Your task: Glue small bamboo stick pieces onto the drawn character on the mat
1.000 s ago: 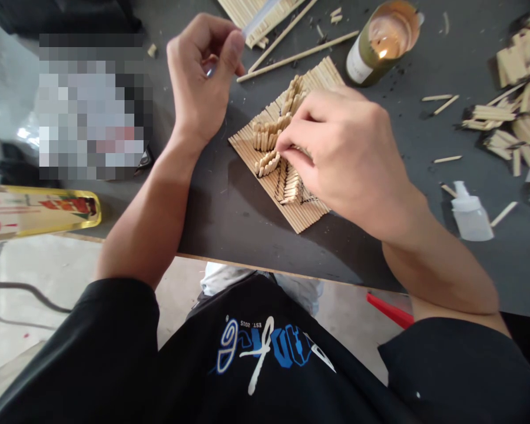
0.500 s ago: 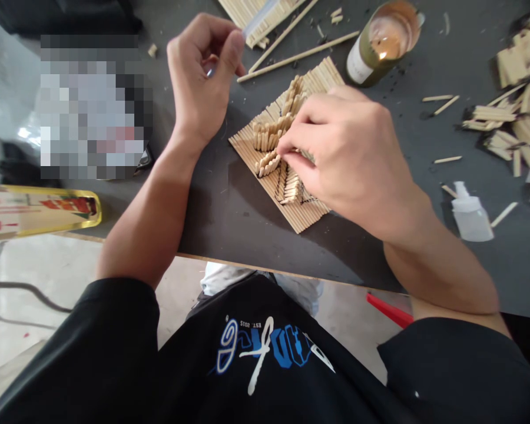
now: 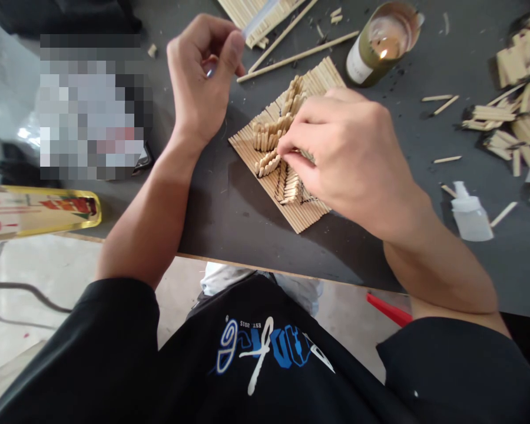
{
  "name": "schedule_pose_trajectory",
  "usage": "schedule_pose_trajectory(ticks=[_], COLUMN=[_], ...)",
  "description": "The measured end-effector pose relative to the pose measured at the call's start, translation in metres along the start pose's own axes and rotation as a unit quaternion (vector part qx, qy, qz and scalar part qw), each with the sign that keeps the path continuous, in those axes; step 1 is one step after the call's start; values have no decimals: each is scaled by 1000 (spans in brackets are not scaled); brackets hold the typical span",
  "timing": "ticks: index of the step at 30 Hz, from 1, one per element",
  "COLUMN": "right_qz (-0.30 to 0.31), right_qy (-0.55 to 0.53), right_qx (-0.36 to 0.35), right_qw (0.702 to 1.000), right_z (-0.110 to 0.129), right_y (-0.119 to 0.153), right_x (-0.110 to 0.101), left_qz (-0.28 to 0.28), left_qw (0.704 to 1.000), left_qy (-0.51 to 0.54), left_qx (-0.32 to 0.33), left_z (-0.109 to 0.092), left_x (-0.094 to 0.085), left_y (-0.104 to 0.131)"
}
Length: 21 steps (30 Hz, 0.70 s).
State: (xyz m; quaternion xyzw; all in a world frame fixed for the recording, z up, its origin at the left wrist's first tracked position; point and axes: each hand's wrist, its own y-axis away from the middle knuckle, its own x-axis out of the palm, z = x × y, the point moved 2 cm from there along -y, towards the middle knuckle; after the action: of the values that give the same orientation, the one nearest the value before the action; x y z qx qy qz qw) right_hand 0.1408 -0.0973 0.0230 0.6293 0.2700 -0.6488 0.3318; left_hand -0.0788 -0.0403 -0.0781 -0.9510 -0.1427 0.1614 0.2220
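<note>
A mat of thin wooden sticks [image 3: 307, 218] lies at an angle on the dark table, with rows of short upright sticks [image 3: 267, 136] on it. My right hand [image 3: 344, 147] is over the mat, its fingertips pinched at the end of a short row; whatever they pinch is too small to make out. Up and to the left, my left hand [image 3: 207, 76] is closed around a thin translucent tool [image 3: 260, 17], whose far part reaches over a second stick mat [image 3: 278, 20]. My right hand hides part of the first mat.
A lit candle in a green jar [image 3: 382, 44] stands behind my right hand. Long sticks [image 3: 300, 58] lie beyond the mat. At right are burnt match pieces [image 3: 490, 115] and a small white bottle [image 3: 471, 215]. A yellow-edged package [image 3: 57, 211] is at left.
</note>
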Motion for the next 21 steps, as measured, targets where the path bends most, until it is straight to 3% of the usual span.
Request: schedule_pose_trajectory(ticks=[7, 12, 21], right_qz=[19, 4, 17], right_qy=[-54, -115, -147], right_qx=[30, 49, 67], right_qw=[998, 992, 987], right_z=[-1, -3, -4], right_y=[-3, -2, -1], right_x=[1, 3, 3], left_qz=[4, 23, -7], left_qw=[997, 998, 996], left_qy=[25, 0, 77], left_qx=[76, 56, 50], left_z=[16, 17, 9], left_x=[2, 1, 3], left_y=[-5, -4, -3])
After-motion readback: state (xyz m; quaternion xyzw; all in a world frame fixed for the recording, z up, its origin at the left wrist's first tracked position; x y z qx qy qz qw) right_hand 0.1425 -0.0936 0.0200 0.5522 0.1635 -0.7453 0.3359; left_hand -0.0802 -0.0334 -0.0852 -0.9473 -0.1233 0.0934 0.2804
